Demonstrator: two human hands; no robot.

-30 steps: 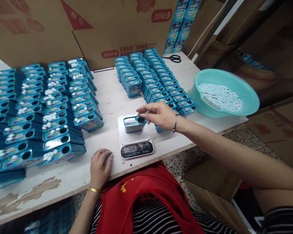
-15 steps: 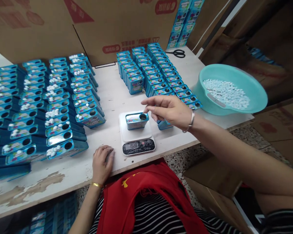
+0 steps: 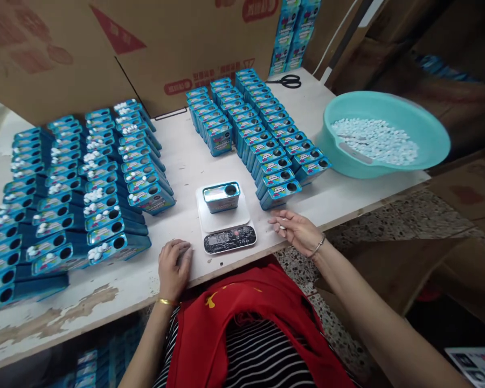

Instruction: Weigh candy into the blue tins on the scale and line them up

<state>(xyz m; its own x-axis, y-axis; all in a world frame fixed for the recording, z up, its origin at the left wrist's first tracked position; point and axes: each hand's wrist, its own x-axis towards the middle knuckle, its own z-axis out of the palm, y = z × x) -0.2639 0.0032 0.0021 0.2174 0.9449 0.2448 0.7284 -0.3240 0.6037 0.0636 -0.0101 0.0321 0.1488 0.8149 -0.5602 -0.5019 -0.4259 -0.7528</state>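
Observation:
A blue candy tin [image 3: 222, 201] with a round opening stands upright on the white kitchen scale [image 3: 243, 213], whose lit display shows digits. Right of the scale, at the table's front edge, my right hand [image 3: 301, 233] has its fingers pinched on small white candies [image 3: 283, 227]. My left hand [image 3: 175, 265] rests on the table left of the scale, fingers loosely bent, thumb apart, holding nothing. The nearest tin [image 3: 281, 194] of the right-hand rows stands just beyond my right hand.
Rows of blue tins [image 3: 117, 245], many with white candies lying on top, fill the left side. More tins [image 3: 262, 137] stand in rows behind the scale. A turquoise basin [image 3: 428, 143] of candies sits right. Scissors [image 3: 290, 81] lie near a cardboard box [image 3: 194, 37].
My right hand has drawn back from the tin's opening toward the table's front edge, with candies now visible in its fingers. The scale's digits differ. My left hand stays resting on the table.

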